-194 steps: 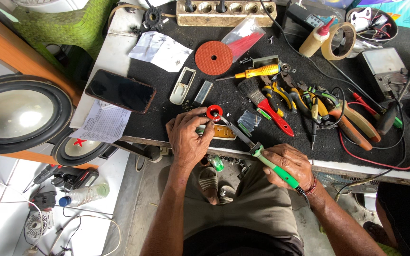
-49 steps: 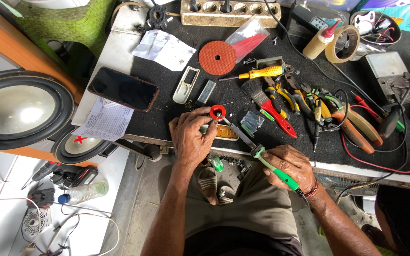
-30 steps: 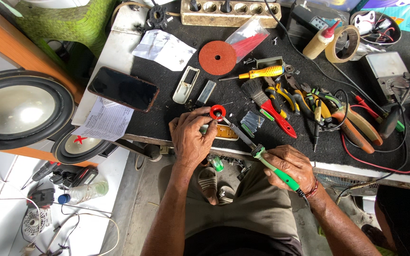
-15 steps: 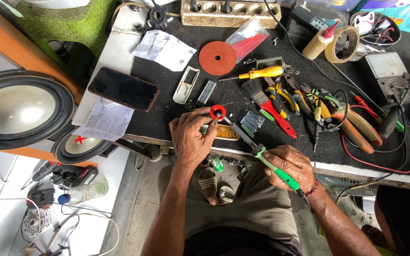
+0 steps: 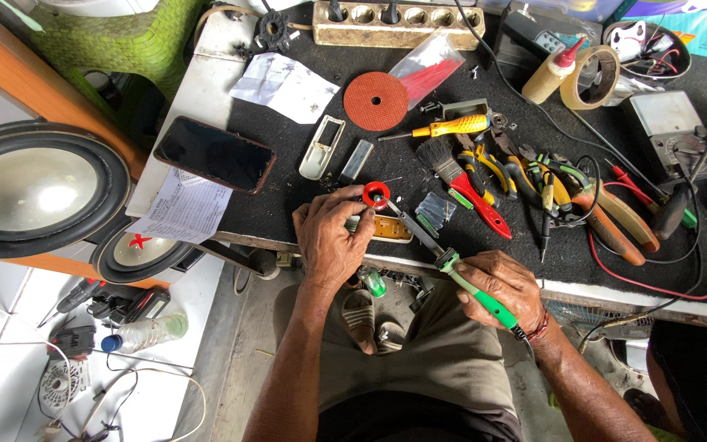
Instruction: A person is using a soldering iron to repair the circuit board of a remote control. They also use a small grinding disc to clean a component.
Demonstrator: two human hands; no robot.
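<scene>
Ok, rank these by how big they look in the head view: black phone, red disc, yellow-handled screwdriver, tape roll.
1. black phone
2. yellow-handled screwdriver, long but thin
3. red disc and tape roll: too alike to rank.

A black phone (image 5: 215, 154) lies face up at the left of the dark bench mat, with a printed paper sheet (image 5: 182, 209) just below it and a crumpled paper (image 5: 285, 84) above. A red disc (image 5: 376, 101) sits in the upper middle, touching a clear bag of red pieces (image 5: 427, 65). A yellow-handled screwdriver (image 5: 445, 128) lies right of the disc, and a brush (image 5: 439, 160) below it. A power strip (image 5: 398, 21) runs along the top edge. A roll of tape (image 5: 590, 78) and a glue bottle (image 5: 551, 70) stand at upper right. A large speaker cone (image 5: 30, 188) fills the left edge. What may be a meter (image 5: 667, 129) sits far right.
</scene>
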